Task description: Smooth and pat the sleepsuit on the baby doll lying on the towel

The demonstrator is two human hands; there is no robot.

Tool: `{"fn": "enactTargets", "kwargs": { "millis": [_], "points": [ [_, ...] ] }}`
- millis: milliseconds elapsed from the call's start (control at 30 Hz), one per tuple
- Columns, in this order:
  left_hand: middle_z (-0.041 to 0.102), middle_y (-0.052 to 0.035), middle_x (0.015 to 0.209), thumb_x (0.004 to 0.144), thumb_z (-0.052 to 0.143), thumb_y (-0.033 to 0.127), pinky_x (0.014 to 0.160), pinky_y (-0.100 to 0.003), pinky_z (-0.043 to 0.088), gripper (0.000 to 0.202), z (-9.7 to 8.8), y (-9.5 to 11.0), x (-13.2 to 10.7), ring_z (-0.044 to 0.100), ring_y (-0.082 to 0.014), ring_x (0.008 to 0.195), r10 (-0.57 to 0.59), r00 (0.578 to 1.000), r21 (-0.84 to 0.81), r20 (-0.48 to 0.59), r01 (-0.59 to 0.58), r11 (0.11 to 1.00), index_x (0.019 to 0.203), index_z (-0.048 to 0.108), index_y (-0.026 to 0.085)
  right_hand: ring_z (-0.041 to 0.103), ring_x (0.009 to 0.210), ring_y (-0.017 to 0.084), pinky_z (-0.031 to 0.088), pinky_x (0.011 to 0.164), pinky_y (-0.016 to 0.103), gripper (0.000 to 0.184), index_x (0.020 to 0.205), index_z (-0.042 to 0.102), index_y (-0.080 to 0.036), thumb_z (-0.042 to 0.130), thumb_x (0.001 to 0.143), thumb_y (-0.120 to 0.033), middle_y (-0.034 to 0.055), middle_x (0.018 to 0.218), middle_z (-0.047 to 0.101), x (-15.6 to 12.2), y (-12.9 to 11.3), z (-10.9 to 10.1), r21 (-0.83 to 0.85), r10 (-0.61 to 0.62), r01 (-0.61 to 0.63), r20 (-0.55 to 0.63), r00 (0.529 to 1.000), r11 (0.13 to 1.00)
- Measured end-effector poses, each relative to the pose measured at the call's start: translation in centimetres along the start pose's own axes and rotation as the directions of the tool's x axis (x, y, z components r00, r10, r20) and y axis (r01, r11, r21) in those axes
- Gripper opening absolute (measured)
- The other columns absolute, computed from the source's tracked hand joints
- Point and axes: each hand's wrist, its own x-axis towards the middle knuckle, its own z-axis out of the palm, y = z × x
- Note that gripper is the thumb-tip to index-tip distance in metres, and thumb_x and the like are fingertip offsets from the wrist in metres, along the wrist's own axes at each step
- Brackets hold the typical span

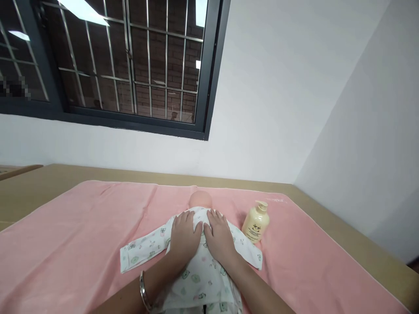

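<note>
A baby doll (pixel 200 199) lies on a pink mat, its bald head pointing away from me. It wears a white top (pixel 203 279) printed with small green and pink figures, and the sleeves spread out to both sides. My left hand (pixel 186 235) rests flat on the upper left of the top, fingers stretched forward. On the upper right of it lies my right hand (pixel 220 235), also flat, the two thumbs close together. Neither hand grips anything. A silver bangle (pixel 144 291) circles my left wrist. The doll's face cannot be seen.
Just beyond the right sleeve stands a pale yellow pump bottle (pixel 256 222). The pink mat (pixel 81 240) covers most of a wooden table (pixel 347 231) set against a white wall (pixel 268 96). A dark-framed window (pixel 206 87) with metal bars is above.
</note>
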Motion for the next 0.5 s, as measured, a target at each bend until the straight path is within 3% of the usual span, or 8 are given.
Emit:
{"fn": "enactTargets", "kwargs": {
  "millis": [100,200,300,400,500],
  "points": [
    [0.065,-0.0117,0.119,0.093,0.042,0.029,0.106,-0.046,0.037,0.034,-0.3,0.4,-0.4,0.056,-0.0275,0.116,0.021,0.999,0.015,-0.032,-0.02,1.0,0.119,0.057,0.014,0.023,0.145,0.025,0.012,0.12,0.045,0.054,0.146,0.041,-0.012,0.031,0.098,-0.032,0.0084,0.153,0.035,0.2,0.4,0.2,0.005,-0.002,0.002,0.003,1.0,1.0],
    [0.063,-0.0127,0.123,0.093,0.037,0.02,0.11,-0.048,0.033,0.034,-0.5,1.0,-1.2,0.053,-0.0281,0.121,0.134,0.989,0.061,-0.056,-0.131,0.99,0.119,0.058,0.013,0.024,0.145,0.025,0.012,0.12,0.044,0.055,0.147,0.039,-0.011,0.035,0.097,-0.033,0.0097,0.152,0.036,0.8,0.8,-0.3,0.011,-0.003,0.002,0.024,1.0,1.0],
    [0.061,-0.0127,0.127,0.092,0.035,0.015,0.111,-0.046,0.033,0.037,-0.8,1.2,-1.3,0.051,-0.0269,0.124,0.205,0.979,0.061,-0.018,-0.203,0.977,0.12,0.059,0.013,0.027,0.144,0.026,0.015,0.119,0.044,0.056,0.145,0.042,-0.01,0.037,0.096,-0.037,0.0119,0.152,0.036,1.0,0.8,-1.0,0.002,-0.007,0.007,0.059,0.998,1.0],
    [0.062,-0.0142,0.127,0.094,0.037,0.024,0.106,-0.045,0.038,0.038,-1.4,0.6,0.1,0.054,-0.0273,0.121,0.077,0.994,0.003,0.078,-0.077,0.997,0.123,0.057,0.011,0.032,0.141,0.027,0.019,0.118,0.043,0.053,0.142,0.046,-0.007,0.034,0.097,-0.032,0.0148,0.149,0.041,0.0,-0.6,-1.1,-0.065,-0.005,0.008,0.051,0.999,0.998],
    [0.065,-0.0127,0.12,0.095,0.035,0.032,0.102,-0.04,0.042,0.038,-2.0,-0.1,1.4,0.058,-0.025,0.114,-0.036,0.979,-0.051,0.2,0.047,0.998,0.117,0.06,0.012,0.034,0.14,0.026,0.02,0.118,0.041,0.05,0.141,0.049,-0.009,0.033,0.096,-0.026,0.0145,0.146,0.045,-1.5,-2.2,-0.9,-0.127,-0.085,0.09,0.042,0.995,0.988]
  ]
}}
